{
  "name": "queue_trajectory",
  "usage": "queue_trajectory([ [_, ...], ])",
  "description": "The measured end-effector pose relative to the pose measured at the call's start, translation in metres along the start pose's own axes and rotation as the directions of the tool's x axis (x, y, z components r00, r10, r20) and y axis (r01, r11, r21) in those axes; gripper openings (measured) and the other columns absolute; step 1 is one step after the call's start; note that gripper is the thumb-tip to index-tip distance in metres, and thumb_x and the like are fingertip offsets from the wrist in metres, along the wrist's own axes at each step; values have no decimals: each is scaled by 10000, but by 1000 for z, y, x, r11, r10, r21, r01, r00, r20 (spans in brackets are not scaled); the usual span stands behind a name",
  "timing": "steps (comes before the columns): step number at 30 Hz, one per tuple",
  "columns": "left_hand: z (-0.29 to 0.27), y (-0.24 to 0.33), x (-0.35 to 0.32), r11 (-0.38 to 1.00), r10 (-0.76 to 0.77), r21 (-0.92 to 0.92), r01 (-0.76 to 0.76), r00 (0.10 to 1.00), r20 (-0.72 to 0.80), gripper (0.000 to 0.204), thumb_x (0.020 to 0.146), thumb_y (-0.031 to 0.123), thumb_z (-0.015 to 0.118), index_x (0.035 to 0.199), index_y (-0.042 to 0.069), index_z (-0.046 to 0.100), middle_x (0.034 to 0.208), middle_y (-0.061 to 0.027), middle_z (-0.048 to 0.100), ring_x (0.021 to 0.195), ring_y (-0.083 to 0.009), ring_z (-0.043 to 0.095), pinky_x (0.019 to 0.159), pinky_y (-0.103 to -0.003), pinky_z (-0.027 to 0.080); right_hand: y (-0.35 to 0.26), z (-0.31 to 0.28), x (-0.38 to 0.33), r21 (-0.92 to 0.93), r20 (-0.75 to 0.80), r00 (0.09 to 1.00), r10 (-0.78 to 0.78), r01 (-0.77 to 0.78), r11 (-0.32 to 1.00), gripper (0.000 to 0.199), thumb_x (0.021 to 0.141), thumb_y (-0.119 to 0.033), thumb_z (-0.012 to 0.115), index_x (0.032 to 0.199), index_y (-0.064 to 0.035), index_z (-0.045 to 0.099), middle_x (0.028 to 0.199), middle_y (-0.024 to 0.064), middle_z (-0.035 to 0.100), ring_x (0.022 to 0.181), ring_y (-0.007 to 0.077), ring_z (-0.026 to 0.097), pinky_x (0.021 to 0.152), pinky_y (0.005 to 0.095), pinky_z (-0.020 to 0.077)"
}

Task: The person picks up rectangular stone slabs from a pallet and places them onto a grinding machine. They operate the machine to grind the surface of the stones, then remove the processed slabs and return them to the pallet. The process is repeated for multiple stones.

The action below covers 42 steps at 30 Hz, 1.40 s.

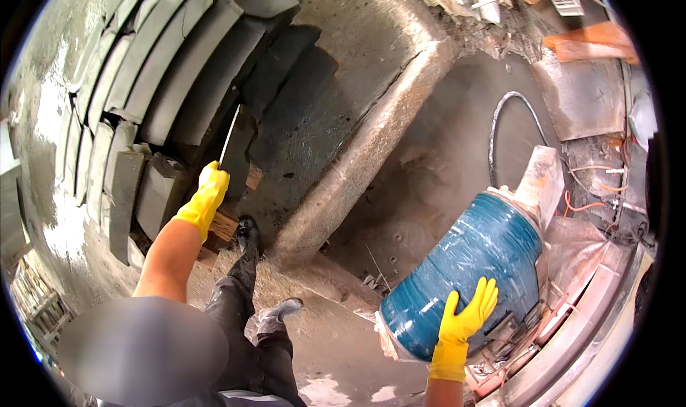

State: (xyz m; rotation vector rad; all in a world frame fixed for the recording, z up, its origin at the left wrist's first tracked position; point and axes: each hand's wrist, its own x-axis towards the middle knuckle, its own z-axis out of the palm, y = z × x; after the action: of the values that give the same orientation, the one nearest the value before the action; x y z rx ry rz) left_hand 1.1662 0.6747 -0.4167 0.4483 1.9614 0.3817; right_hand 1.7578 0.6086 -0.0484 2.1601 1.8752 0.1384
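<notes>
My left hand point(209, 189), in a yellow rubber glove, is closed around the lower end of a thin, pale metal rod point(229, 137). The rod's tip points up toward the edge of the stacked grey slabs point(218, 78); I cannot tell whether it touches them. Off to the right, my right hand point(468, 318) wears a matching yellow glove. Its fingers are stretched out over a large blue cylinder point(464, 264) with a wet, shiny surface, and the palm appears to rest on it. What the left fist grips is partly hidden by the glove.
A raised concrete kerb point(357, 157) runs diagonally between the slabs and a sunken pit of murky grey water point(400, 192). A hose point(493, 132) loops behind the cylinder. Wood blocks point(223, 225) lie near a dark boot point(247, 234). A blurred patch covers the lower left.
</notes>
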Motion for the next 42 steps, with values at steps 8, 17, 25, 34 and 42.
queue_trajectory([
  [8, -70, 112, -276, 946, 313, -3, -324, 910, 272, 723, 984, 447, 740, 1459, -64, 549, 1366, -206, 653, 1316, -278, 593, 1134, -359, 434, 9, -7, -8, 209, -182, 983, -22, 61, 976, 715, 842, -348, 816, 1429, -12, 584, 1527, 269, 521, 1396, 490, 455, 1215, 606, 299],
  [17, 8, 109, -444, 834, 460, 90, -545, 775, 434, 570, 1025, 361, 722, 1379, -71, 607, 1322, -150, 678, 1212, -219, 615, 1058, -346, 468, 59, -35, -134, 751, -450, 873, 189, 255, 610, 578, 890, -234, 818, 1395, -51, 605, 1402, 245, 623, 1317, 446, 576, 1147, 490, 449],
  [25, 117, 186, -556, 474, 520, 266, -839, 511, 684, 469, 1013, 329, 740, 1295, -42, 680, 1090, -81, 754, 979, -148, 666, 880, -298, 513, 235, 90, -321, 834, -62, 15, 998, -549, 60, 671, 994, -374, 695, 1521, -7, 499, 1537, 249, 534, 1384, 427, 538, 1173, 459, 427],
  [34, 358, 294, -648, 55, 405, 315, -947, 310, 860, 549, 1034, 496, 603, 1215, -13, 700, 1039, -196, 740, 983, -303, 697, 867, -403, 503, 259, 61, -221, 705, 581, -412, 702, -178, -687, 709, 1103, -455, 446, 1593, 43, 321, 1475, 305, 572, 1288, 482, 611, 1061, 482, 544],
  [42, 521, 300, -640, 651, 294, 168, -741, 450, 844, 512, 1027, 425, 704, 1317, 3, 694, 1173, -56, 757, 1038, -174, 685, 957, -314, 506, 268, 113, -231, 605, 383, -541, 749, -466, -646, 698, 1098, -462, 467, 1517, 96, 437, 1463, 362, 549, 1320, 503, 569, 1134, 481, 487],
])
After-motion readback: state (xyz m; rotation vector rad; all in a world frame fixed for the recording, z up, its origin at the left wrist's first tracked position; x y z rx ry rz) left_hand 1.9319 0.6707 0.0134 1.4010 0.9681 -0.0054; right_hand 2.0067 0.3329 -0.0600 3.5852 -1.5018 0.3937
